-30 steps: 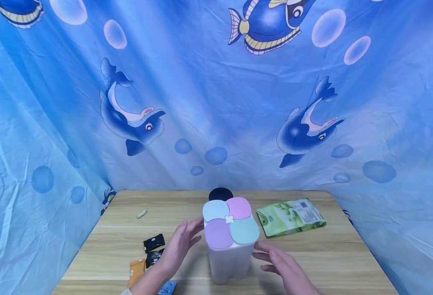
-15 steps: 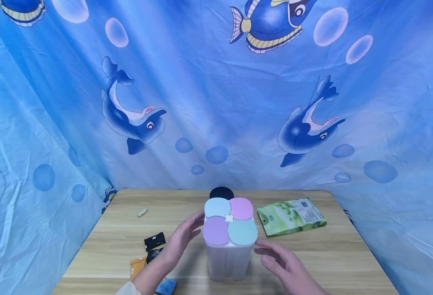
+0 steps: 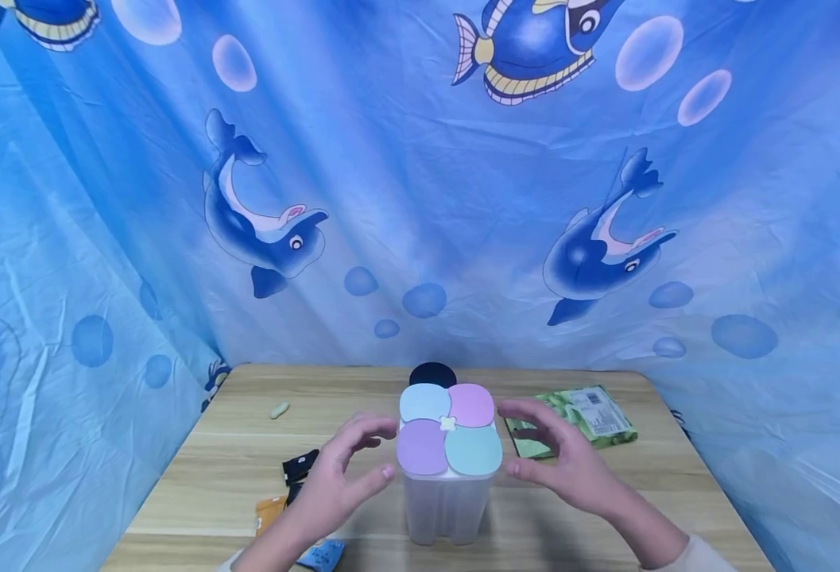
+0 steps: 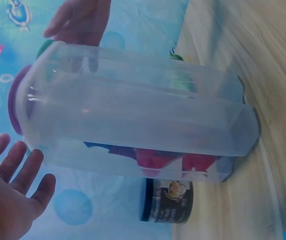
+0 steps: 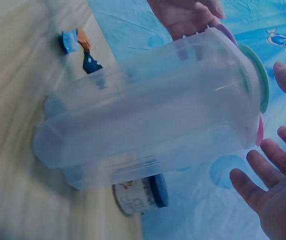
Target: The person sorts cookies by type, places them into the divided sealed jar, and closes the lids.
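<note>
Hands, left hand (image 3: 334,485) at nine o'clock and right hand (image 3: 570,469) at three o'clock, hover open beside the clear box (image 3: 448,496) standing mid-bench (image 3: 641,516), likely about to squeeze inward evenly.

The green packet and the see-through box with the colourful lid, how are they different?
The green packet lies flat; the see-through box stands upright. The packet is green and printed; the box is clear, with a four-colour petal lid. The left hand and right hand flank the box, not the packet. Both sit on the wooden table.
</note>
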Motion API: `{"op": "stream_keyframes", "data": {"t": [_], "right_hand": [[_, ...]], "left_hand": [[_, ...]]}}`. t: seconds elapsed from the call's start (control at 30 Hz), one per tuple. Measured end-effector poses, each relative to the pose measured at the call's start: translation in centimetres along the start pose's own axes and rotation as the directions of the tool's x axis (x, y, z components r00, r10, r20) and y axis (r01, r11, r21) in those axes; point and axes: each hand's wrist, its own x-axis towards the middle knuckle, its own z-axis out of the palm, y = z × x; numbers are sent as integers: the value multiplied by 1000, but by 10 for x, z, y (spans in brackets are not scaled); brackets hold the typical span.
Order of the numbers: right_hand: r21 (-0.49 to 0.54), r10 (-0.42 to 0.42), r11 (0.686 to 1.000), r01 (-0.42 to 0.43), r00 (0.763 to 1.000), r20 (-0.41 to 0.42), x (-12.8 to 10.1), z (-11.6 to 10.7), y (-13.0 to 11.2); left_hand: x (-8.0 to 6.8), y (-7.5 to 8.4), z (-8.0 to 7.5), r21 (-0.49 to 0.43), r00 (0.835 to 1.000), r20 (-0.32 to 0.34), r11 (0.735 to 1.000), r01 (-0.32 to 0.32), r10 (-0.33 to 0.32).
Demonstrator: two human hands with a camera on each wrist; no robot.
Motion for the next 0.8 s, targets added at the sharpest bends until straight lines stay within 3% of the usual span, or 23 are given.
{"op": "stream_keyframes", "data": {"t": [0.33, 0.57, 0.8], "right_hand": [[-56, 43, 998, -41, 998, 38, 23, -3, -6], [-63, 27, 998, -22, 996, 82, 29, -5, -1], [-65, 59, 997, -51, 990, 125, 30, -6, 0]], "left_hand": [[1, 19, 0, 42, 1000, 5, 999, 23, -24], [2, 18, -1, 92, 999, 29, 995, -37, 34], [3, 18, -2, 108, 999, 42, 994, 2, -7]]}}
